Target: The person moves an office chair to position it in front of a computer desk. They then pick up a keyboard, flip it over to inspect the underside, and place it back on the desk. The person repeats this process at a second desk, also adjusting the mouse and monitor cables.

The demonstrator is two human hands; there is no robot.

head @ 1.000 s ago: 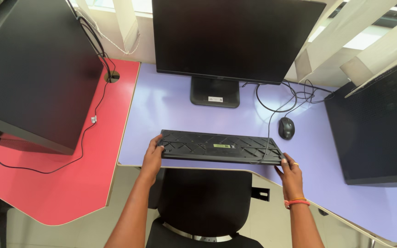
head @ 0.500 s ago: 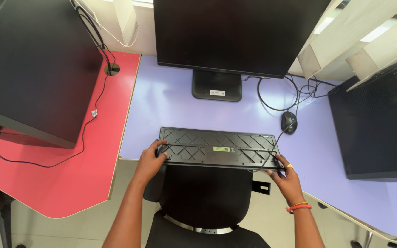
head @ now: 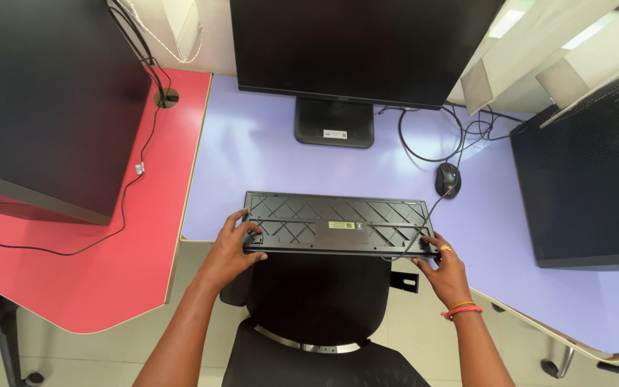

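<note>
Black plastic keyboard (head: 338, 225), flipped underside-up, sits at the front edge of the lilac desk (head: 266, 158). Left hand (head: 232, 246) and right hand (head: 444, 269) each grip an end, fingers curled; its cable seems draped across the back.

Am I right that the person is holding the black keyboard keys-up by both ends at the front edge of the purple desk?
Not quite: the head view shows the keyboard underside-up, ribbed with a label. The left hand and right hand do hold its ends at the purple desk edge.
</note>
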